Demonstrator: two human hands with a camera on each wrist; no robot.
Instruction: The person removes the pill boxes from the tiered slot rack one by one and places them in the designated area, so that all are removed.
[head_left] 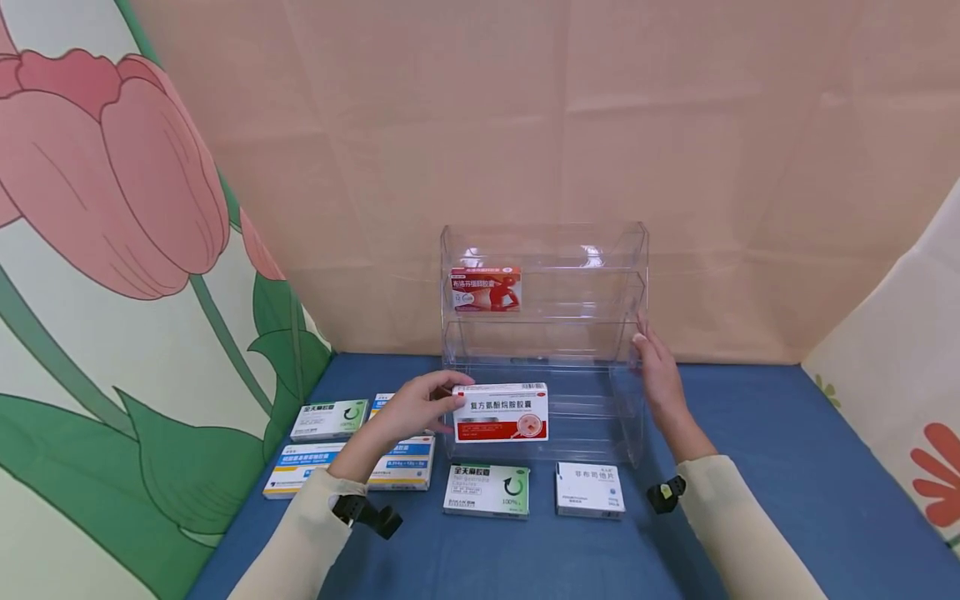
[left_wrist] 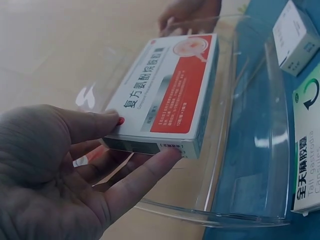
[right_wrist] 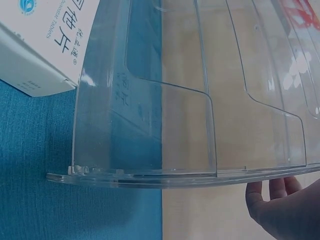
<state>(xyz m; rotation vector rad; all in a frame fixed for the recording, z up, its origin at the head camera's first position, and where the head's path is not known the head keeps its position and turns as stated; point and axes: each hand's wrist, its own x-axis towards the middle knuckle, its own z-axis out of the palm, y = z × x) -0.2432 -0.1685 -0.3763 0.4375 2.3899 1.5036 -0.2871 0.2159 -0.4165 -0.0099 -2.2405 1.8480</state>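
Observation:
My left hand (head_left: 423, 406) pinches one end of a white and red medicine box (head_left: 501, 413), thumb on its face and fingers behind. The box is in front of the lower tiers of a clear stepped plastic rack (head_left: 592, 400). In the left wrist view the same medicine box (left_wrist: 165, 90) is tilted, its printed face showing. My right hand (head_left: 660, 375) touches the rack's right side wall. In the right wrist view this hand (right_wrist: 290, 205) has its fingertips at the outer edge of the rack (right_wrist: 150, 135). A red medicine box (head_left: 486, 290) stands in an upper tier, at the left.
On the blue cloth before the rack lie a green and white box (head_left: 486, 492) and a white box (head_left: 590, 490). Left of the rack are another green and white box (head_left: 328, 420) and several blue and white boxes (head_left: 401, 462). A beige backdrop (head_left: 525, 125) hangs behind.

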